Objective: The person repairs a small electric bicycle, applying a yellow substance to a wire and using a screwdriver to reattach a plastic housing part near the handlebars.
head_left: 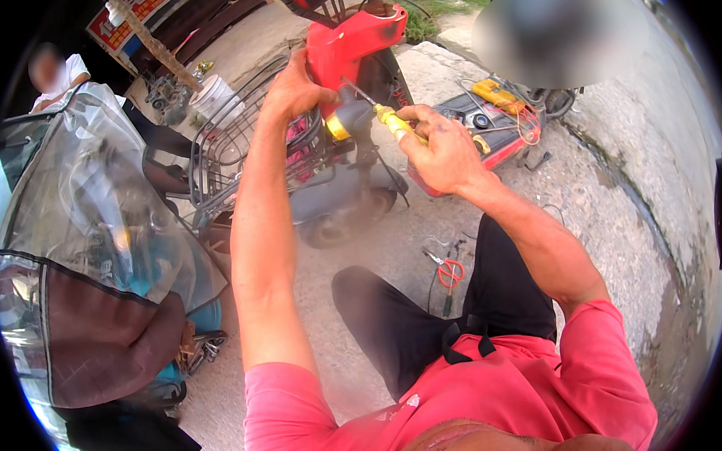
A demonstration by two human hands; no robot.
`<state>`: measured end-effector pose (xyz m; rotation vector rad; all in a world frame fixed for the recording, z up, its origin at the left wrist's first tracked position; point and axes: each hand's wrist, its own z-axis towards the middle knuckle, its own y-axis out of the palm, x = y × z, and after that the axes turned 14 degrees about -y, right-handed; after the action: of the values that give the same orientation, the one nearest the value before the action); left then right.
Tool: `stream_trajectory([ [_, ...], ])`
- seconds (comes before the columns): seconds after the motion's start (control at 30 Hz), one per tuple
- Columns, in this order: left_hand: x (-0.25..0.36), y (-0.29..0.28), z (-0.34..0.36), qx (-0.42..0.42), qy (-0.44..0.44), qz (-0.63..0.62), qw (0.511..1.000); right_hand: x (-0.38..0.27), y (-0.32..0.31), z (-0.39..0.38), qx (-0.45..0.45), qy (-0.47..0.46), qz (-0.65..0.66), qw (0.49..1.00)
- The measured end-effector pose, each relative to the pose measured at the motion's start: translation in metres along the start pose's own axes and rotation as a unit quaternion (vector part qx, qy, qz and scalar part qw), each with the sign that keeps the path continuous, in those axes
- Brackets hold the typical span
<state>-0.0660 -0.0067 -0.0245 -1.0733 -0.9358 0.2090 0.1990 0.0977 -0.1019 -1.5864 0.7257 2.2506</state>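
My left hand is wrapped around the lower left side of a red plastic cover, which looks like part of a scooter's front. In my right hand is a screwdriver with a yellow handle. Its shaft points up and left, and its tip meets or nearly meets the cover's lower edge. My right hand grips the handle, fingers curled around it. Below the cover sits a dark part with a yellow band. A wire basket stands just left of it.
To the right lies a red and black tray with a yellow tool and wires. Red-handled scissors rest on the ground by my knees. A vehicle under a clear plastic cover fills the left, near a seated person and a white bucket.
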Motion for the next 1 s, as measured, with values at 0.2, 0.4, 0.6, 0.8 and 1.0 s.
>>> stream_trajectory([
  [0.2, -0.003, 0.003, 0.002, 0.011, -0.002, 0.015, 1.000, -0.004, 0.001, 0.001, 0.043, 0.187, 0.378, 0.906],
  [0.4, -0.006, 0.003, 0.004, 0.004, 0.003, 0.005, 1.000, -0.024, 0.006, -0.010, 0.005, 0.084, 0.152, 0.985],
  [0.6, -0.005, 0.003, 0.004, 0.000, 0.003, -0.009, 1.000, -0.010, 0.013, -0.018, -0.043, -0.222, -0.421, 0.878],
  [0.8, 0.006, 0.001, 0.000, -0.008, -0.010, 0.012, 1.000, -0.008, 0.011, -0.011, 0.022, 0.005, -0.039, 0.999],
  [1.0, -0.006, 0.002, 0.006, 0.015, 0.004, 0.018, 1.000, -0.006, 0.010, -0.009, 0.105, 0.119, 0.129, 0.979],
])
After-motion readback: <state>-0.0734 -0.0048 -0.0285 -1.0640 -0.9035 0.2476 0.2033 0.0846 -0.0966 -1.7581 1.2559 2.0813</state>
